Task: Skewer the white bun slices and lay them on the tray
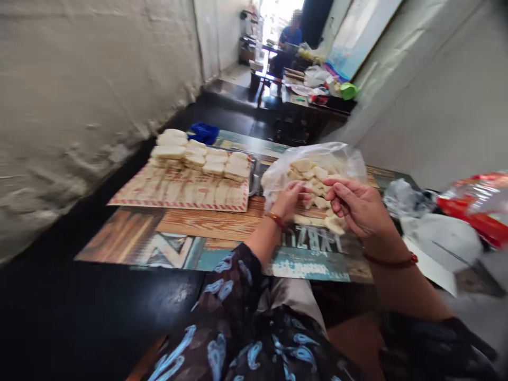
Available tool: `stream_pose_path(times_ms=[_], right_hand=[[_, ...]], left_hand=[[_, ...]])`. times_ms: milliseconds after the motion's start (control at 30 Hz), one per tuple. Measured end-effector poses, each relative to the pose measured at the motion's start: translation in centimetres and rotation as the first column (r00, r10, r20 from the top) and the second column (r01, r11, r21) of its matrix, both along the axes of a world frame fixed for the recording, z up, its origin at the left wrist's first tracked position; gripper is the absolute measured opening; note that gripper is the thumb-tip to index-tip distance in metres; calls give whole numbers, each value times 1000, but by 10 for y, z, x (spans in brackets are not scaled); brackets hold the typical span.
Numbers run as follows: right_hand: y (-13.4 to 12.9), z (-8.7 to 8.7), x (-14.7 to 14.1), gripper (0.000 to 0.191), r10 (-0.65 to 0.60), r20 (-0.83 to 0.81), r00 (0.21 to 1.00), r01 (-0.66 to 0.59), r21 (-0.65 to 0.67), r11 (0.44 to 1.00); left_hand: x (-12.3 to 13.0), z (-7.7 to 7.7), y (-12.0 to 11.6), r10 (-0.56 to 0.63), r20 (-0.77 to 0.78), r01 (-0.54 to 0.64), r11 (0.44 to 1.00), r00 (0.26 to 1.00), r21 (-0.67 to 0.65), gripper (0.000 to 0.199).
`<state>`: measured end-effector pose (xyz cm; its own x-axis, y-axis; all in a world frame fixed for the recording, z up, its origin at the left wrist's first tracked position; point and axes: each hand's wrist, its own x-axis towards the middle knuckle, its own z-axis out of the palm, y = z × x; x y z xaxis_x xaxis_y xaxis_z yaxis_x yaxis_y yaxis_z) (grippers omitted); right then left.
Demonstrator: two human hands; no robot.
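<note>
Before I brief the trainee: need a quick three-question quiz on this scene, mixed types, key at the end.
1. True or false: the stacks stand at the far side of the striped paper.
2. Pick one: the bundle behind the stacks is
A) green
B) blue
C) orange
3. Short answer: which hand at the plastic bag is nearer the red packet?

Key:
1. True
2. B
3. The right hand

A food workroom, apparently; bagged pieces (302,165), bread-like slices (169,152), cluttered table (293,97).
</note>
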<state>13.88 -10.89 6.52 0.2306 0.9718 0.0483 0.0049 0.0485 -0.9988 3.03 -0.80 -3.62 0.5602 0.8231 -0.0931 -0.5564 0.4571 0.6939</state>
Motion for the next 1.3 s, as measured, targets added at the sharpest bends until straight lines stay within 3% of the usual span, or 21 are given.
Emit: stream_pose_path(times_ms=[167,333,500,633,700,833,867,1133,1300], right_hand=[[-43,-25,61,35,-222,-26,975,221,-16,975],[-64,-67,89,39,-359,-19,933,359,-31,933],[-69,-106,94,44,-386,74,920,391,-70,918],[-65,-117,110,43,-374,253,892,393,-27,919],[-61,-115,129,40,-403,428,809,432,34,901],[-45,-109,176,33,-360,824,438,526,90,846],[-40,-108,186,31,-333,861,385,540,82,838],[-1,-120,229,34,-149,967,207,642,-19,766],[13,-127,244,37,-30,991,128,649,-61,758]], left_hand=[[-3,4,16,52,-97,-49,998,994,35,13],[-6,12,14,98,-152,-84,992,984,94,15],[-5,18,12,87,-214,-59,989,973,138,18],[-6,22,10,61,-225,-22,985,972,171,21],[-7,22,9,63,-241,-21,984,968,175,22],[-7,18,8,78,-267,-28,982,961,186,27],[-7,17,8,83,-272,-32,982,959,187,28],[-9,10,8,82,-290,-36,986,954,161,33],[-10,7,8,94,-266,-56,988,959,147,36]])
